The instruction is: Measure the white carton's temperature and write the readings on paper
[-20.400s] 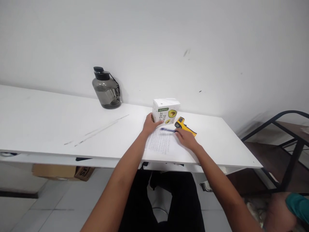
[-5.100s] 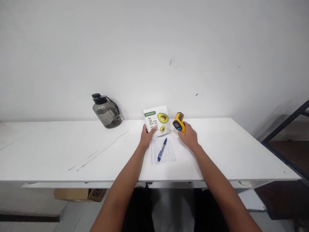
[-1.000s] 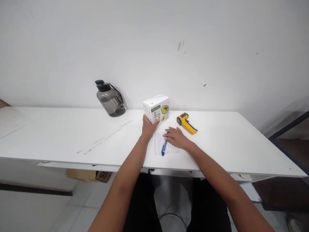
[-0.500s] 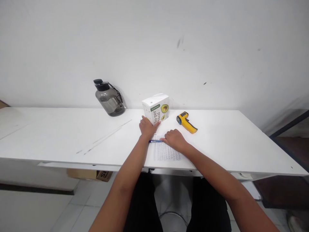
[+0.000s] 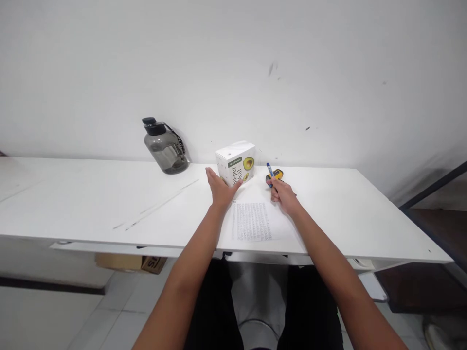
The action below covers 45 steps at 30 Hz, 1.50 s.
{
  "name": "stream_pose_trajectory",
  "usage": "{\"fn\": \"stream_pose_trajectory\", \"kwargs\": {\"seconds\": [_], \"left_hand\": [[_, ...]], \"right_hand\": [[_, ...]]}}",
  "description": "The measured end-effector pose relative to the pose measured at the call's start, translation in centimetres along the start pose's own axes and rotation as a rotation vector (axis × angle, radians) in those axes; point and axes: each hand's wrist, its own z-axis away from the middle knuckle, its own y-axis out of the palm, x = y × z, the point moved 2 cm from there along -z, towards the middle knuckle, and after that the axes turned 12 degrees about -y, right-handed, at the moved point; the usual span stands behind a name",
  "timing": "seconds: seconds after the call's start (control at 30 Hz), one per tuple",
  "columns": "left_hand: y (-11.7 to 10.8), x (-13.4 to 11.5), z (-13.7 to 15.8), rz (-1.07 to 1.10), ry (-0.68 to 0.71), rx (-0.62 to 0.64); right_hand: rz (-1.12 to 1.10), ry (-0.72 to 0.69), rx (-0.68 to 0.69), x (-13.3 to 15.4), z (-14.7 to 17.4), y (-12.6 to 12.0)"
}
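A white box [image 5: 233,154] with avocado pictures stands upright on the desk. My left hand [image 5: 222,188] is at its near left corner, fingers stretched along the left side and thumb apart at the front; whether they press on it I cannot tell. My right hand [image 5: 283,193] is shut on a blue pen [image 5: 270,170], which points up and away. Behind that hand lies a yellow and black infrared thermometer [image 5: 278,174], mostly hidden. Between my forearms, a sheet of paper [image 5: 252,221] covered with handwriting lies flat.
A grey see-through water bottle [image 5: 166,150] with a black lid stands at the back left, near the wall [image 5: 233,73]. The white desk [image 5: 91,204] carries dark streaks on its left part. Below the desk is a cardboard box [image 5: 120,261].
My right hand has lifted the pen off the paper and moved up and right, in front of the thermometer. My left hand's fingers have straightened at the box. The view shifted slightly.
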Motion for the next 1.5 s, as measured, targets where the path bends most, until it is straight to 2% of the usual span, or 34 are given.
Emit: {"fn": "stream_pose_trajectory", "kwargs": {"seconds": [0.07, 0.1, 0.17, 0.27, 0.33, 0.37, 0.47, 0.6, 0.77, 0.9, 1.07, 1.27, 1.37, 1.5], "left_hand": [[-0.6, -0.8, 0.9, -0.010, 0.161, -0.058], [-0.6, -1.3, 1.4, -0.033, 0.226, -0.027], [0.0, -2.0, 2.5, -0.125, 0.319, 0.162], [1.3, -2.6, 3.9, -0.292, 0.437, 0.477], [1.8, -2.8, 4.2, -0.348, 0.437, 0.583], [1.9, -2.8, 4.1, -0.358, 0.411, 0.615], [1.8, -3.0, 3.9, -0.381, 0.346, 0.665], [1.7, -3.3, 3.9, -0.443, 0.358, 0.673], [1.9, -3.3, 3.8, -0.407, 0.342, 0.690], [2.1, -3.1, 3.6, -0.425, 0.339, 0.710], [2.4, -3.2, 3.2, -0.457, 0.374, 0.723], [2.4, -3.5, 2.9, -0.474, 0.356, 0.706], [2.3, -3.6, 2.9, -0.457, 0.362, 0.698], [2.2, -3.6, 2.9, -0.446, 0.362, 0.691]], "right_hand": [[-0.015, -0.002, -0.017, -0.2, 0.1, 0.5], [-0.004, -0.028, -0.044, -0.3, 0.1, 0.5], [0.086, -0.148, -0.110, 0.0, 0.3, 0.5], [0.376, -0.467, -0.233, 1.0, 1.1, 0.2], [0.540, -0.613, -0.306, 1.7, 1.7, 0.1], [0.581, -0.629, -0.318, 1.9, 1.9, 0.0], [0.608, -0.574, -0.257, 2.1, 1.9, -0.1], [0.677, -0.524, -0.163, 2.0, 2.0, -0.7], [0.733, -0.481, 0.013, 0.3, 4.0, -1.8], [0.658, -0.393, 0.052, -1.1, 4.9, -2.1], [0.771, -0.458, 0.051, -0.7, 4.7, -1.9], [0.774, -0.358, 0.036, -0.4, 4.7, -1.9], [0.855, -0.408, 0.041, -0.3, 5.2, -1.7], [0.867, -0.400, 0.172, -0.6, 5.3, -1.2]]}}
